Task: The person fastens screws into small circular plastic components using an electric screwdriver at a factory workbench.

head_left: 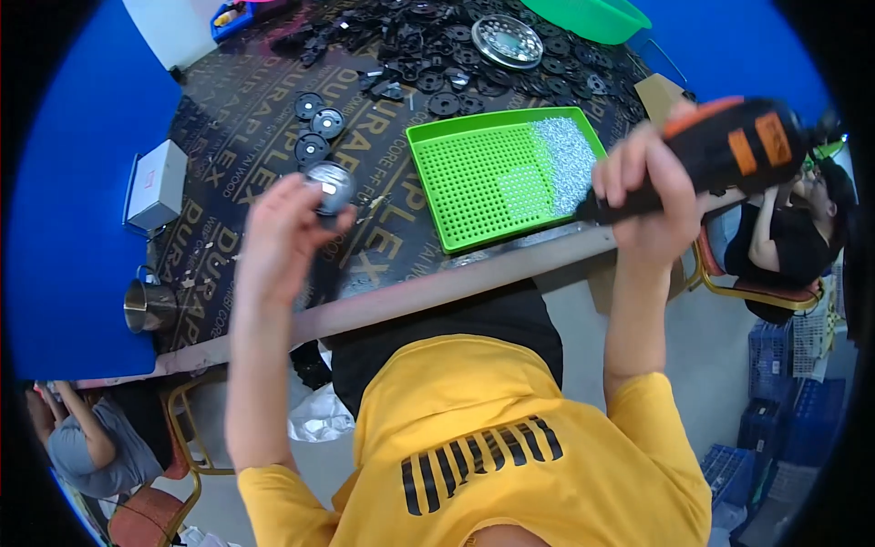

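Note:
Between the fingers of my left hand is a round black disc part with a shiny face and a small pale centre. Several similar black discs lie in a row just beyond it on the dark board table. My right hand is wrapped around a black and orange power screwdriver, held tilted with its tip pointing left. That tip is at the right front corner of a green perforated tray; whether it touches is hard to tell. Small silver screws are heaped in the tray's right part.
Many black plastic parts cover the table's far side, with a round metal dish and a green basin. A white box and metal cup stand left. Other people sit at both sides; blue crates are at right.

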`<state>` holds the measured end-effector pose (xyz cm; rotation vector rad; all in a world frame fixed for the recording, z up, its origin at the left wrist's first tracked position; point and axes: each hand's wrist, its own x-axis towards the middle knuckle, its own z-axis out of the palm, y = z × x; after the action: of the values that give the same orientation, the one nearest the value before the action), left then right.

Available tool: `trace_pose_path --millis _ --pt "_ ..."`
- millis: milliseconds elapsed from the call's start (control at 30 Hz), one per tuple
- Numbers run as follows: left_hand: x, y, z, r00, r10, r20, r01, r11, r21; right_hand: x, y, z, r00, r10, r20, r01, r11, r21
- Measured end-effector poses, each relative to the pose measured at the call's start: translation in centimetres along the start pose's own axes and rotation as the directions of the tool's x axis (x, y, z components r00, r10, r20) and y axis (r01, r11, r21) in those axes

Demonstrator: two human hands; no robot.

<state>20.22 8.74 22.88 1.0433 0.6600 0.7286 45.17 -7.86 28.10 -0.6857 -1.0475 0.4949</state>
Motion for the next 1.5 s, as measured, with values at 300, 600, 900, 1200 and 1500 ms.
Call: trace_pose_path --millis 300,600,900,1200,1500 --pt "-0.2 -5.4 4.9 0.994 -0.111 -0.004 0.109 0.978 -0.178 4.4 6.4 -0.9 0.996 -0.078 -0.035 0.063 0.95 -0.305" --pt "-0.7 -5.9 4.6 0.979 -0.183 0.092 0.193 0.975 -0.107 3.7 7.8 -1.4 0.994 -0.092 -0.063 0.068 0.95 -0.305" --pt "-1.0 -5.8 4.6 0.983 -0.161 0.085 0.169 0.98 -0.101 3.7 7.9 -1.6 0.996 -0.069 -0.061 0.045 0.944 -0.328" --pt "-0.9 -5.8 4.7 0.98 -0.164 0.115 0.177 0.978 -0.111 3.7 8.0 -1.7 0.994 -0.078 -0.072 0.049 0.936 -0.347" --pt "-1.0 -5.8 4.7 0.982 -0.156 0.105 0.166 0.983 -0.084 3.7 8.1 -1.7 0.996 -0.056 -0.067 0.029 0.935 -0.353"
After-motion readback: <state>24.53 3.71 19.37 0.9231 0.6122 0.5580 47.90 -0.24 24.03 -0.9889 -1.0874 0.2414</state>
